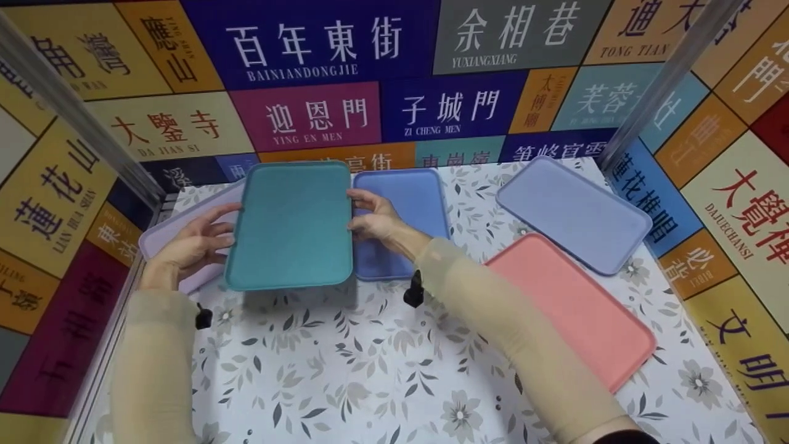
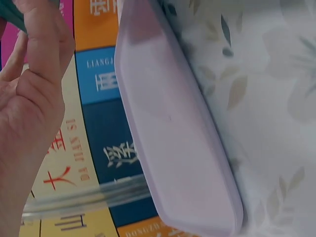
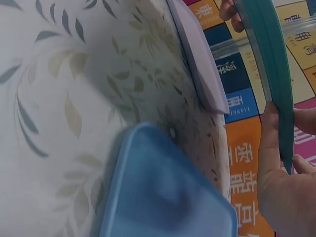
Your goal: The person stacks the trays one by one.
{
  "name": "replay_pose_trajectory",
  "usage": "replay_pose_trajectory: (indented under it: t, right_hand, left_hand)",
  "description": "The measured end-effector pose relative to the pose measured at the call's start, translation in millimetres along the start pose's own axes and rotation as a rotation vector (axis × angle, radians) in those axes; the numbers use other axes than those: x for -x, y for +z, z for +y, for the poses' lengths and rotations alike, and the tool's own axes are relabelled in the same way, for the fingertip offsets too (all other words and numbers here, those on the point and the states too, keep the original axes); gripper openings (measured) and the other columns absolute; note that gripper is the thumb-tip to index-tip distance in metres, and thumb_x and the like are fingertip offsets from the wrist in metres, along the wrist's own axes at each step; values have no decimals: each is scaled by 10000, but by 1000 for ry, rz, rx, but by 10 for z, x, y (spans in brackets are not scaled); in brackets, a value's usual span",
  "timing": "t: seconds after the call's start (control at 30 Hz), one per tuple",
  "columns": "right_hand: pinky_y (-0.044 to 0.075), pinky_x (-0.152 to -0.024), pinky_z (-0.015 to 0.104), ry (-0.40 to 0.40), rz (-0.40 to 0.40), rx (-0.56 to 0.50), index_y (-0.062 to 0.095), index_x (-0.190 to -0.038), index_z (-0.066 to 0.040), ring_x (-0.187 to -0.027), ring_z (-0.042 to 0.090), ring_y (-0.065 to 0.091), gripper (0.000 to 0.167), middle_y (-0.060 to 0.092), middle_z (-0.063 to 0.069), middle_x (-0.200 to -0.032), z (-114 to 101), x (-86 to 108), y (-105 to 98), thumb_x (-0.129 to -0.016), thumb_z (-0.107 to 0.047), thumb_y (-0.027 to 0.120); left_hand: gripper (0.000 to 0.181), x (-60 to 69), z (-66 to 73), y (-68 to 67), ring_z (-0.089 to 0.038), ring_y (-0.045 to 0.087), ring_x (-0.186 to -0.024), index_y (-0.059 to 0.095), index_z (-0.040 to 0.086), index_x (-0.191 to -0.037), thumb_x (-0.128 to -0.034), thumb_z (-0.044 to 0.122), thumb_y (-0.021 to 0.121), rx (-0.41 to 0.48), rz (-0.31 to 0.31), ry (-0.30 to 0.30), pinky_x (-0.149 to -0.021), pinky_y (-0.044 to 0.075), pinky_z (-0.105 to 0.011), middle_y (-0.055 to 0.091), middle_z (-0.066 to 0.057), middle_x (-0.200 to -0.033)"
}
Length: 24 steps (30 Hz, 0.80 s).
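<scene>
Teal tray (image 1: 290, 228): hung clear of the patterned surface (image 1: 333, 364), toward its far edge and left of its middle, directly between both hands.
Long axis: ran from the near edge toward the far edge of the surface.
Left hand (image 1: 188, 248): held the left long edge with bent fingers; could not be read for thumb placement.
Right hand (image 1: 379, 217): pinched the right long edge between thumb and fingers, from opposite faces.
Nearer hand: could not be singled out, given contact at both long edges.
Lilac tray (image 2: 170, 133): lay by the far left corner, partly hidden behind the left hand.
Blue tray (image 1: 422, 197): lay near the far edge, right of the teal tray.
Periwinkle tray (image 1: 573, 213): slanted across the far right corner.
Coral tray (image 1: 582, 302): slanted near the right edge, partly behind the right sleeve (image 1: 505, 320).
</scene>
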State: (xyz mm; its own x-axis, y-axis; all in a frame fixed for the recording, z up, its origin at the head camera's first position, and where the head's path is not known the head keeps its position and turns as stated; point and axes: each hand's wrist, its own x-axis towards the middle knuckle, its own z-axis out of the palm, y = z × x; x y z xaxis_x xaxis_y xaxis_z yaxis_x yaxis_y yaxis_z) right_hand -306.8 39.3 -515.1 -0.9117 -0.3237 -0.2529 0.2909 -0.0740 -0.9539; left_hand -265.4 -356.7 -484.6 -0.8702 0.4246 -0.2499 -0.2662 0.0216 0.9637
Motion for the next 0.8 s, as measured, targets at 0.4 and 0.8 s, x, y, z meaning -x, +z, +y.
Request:
replay_pose_trajectory:
  t: [0.4,0.8]
  right_hand:
    - [636,-696,337,16,49,36,601,-1631,-181,-773,143,697,834,578,178,-1624,-49,19,-422,-887,186,681]
    - [640,-714,336,0,59,112,581,-1648,-178,-788,114,701,857,609,168,-1604,-68,57,-894,-871,179,646]
  left_hand:
    - [837,-342,-9,334,-139,758,-1061,291,193,-1772,-1064,-57,660,-88,58,-28,-829,698,-351,729,23,-1281]
    - [826,-685,-61,701,-184,699,-1119,327,290,-1772,-1070,-27,625,-181,126,-66,-819,673,-334,586,-134,-1524]
